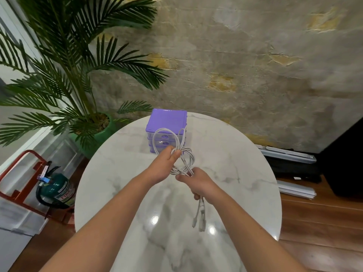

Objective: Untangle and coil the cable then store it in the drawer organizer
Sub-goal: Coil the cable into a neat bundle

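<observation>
A white cable (184,160) is held up above the round marble table (235,154), folded into loose loops. My left hand (164,166) grips the loops near their middle, with one large loop rising in front of the purple drawer organizer (167,119). My right hand (198,182) grips the lower part of the bundle; the cable's two connector ends (199,218) hang below that fist. The organizer stands at the table's far side, its clear drawers pushed in.
A potted palm in a green pot (98,132) stands left of the table. A green fire extinguisher (59,189) in a red stand sits on the floor at the left. Black cases and metal rails (294,163) lie on the wooden floor at the right.
</observation>
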